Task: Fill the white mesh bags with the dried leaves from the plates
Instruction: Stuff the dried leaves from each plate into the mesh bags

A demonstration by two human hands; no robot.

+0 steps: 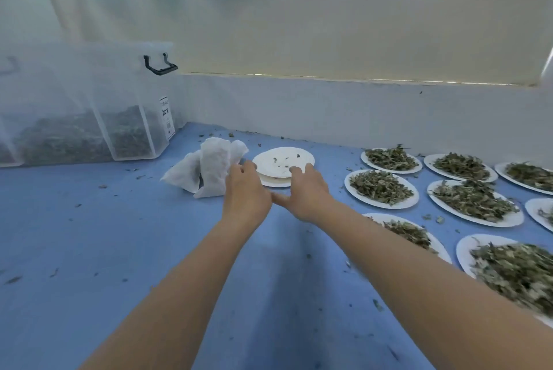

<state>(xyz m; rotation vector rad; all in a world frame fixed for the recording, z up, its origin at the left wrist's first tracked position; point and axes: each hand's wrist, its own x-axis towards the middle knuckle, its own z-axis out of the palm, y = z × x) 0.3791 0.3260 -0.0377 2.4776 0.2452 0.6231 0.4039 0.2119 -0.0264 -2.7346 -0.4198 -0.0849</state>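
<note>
Both hands reach toward emptied plates and white mesh bags.
Left hand (246, 190) fingers curl at the bags (206, 170); whether they grip is unclear. Right hand (302, 194) fingers, spread open, rest on the plate stack (284, 161). A careless push may scatter crumbs.

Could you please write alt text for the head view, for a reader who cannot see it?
Both hands, left and right, reach over a blue table to a stack of nearly empty plates, beside crumpled white mesh bags. Plates of dried leaves lie to the right; a clear box holding leaves stands back left.
</note>
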